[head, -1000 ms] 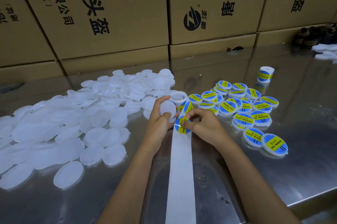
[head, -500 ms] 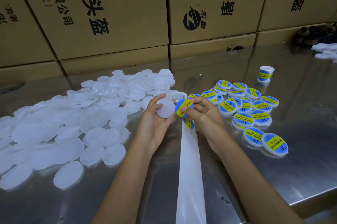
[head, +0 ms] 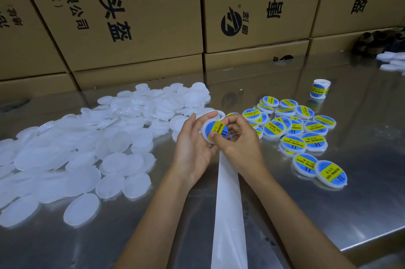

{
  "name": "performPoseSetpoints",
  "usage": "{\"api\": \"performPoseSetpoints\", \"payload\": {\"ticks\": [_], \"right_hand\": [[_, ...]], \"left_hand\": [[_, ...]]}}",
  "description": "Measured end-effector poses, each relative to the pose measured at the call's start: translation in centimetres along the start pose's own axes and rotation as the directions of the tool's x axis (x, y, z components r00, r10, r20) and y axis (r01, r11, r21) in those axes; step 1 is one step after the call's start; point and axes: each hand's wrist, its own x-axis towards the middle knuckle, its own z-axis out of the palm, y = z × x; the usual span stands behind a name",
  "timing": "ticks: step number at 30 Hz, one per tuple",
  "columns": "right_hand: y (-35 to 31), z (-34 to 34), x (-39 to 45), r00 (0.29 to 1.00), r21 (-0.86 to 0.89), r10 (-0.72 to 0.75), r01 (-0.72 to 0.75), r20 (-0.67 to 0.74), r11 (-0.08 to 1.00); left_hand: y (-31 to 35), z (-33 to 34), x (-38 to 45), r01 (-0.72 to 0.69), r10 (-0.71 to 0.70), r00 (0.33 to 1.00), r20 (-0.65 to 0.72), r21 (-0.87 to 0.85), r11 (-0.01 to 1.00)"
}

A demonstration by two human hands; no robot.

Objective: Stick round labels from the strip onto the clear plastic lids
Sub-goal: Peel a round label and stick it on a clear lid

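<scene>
Since earlier, our blue-yellow label [head: 217,129] moved onto the lid [head: 206,131] | left hand [head: 192,148] grips lid | right hand [head: 238,137] thumb presses label, fingers curled | strip [head: 229,203] top hidden behind right hand

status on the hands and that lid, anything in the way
Left hand holds lid; right hand presses label onto it. Strip hangs below. Nothing in the way.

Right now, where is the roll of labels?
In the head view the roll of labels stands alone at far right on the steel table, beyond the pile of labelled lids.
</scene>
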Motion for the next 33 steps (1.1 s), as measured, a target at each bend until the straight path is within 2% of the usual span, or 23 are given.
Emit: {"api": "performPoseSetpoints", "payload": {"ticks": [20,23,26,30,33], "right_hand": [[0.81,-0.16,0.02,0.990,-0.166,-0.138,0.134,-0.015,0.977],[0.93,-0.41,0.19,0.975,-0.276,-0.219,0.200,-0.040,0.940],[0.93,-0.51,0.18,0.966,-0.301,-0.257,0.234,-0.039,0.924],[0.91,-0.52,0.17,0.976,-0.295,-0.213,0.188,-0.055,0.937],[0.99,-0.50,0.00,0.980,-0.360,-0.186,0.147,-0.074,0.921]], "left_hand": [[-0.02,0.67,-0.32,-0.034,0.031,0.999,0.030,0.113,0.993],[0.21,0.50,-0.40,-0.048,0.045,0.998,0.051,0.049,0.998],[0.22,0.21,-0.28,-0.031,0.034,0.998,0.061,-0.037,0.999],[0.49,0.12,-0.29,-0.020,0.033,0.994,0.106,-0.118,0.993],[0.39,0.33,-0.39,-0.013,0.030,0.990,0.139,-0.126,0.992]]}}
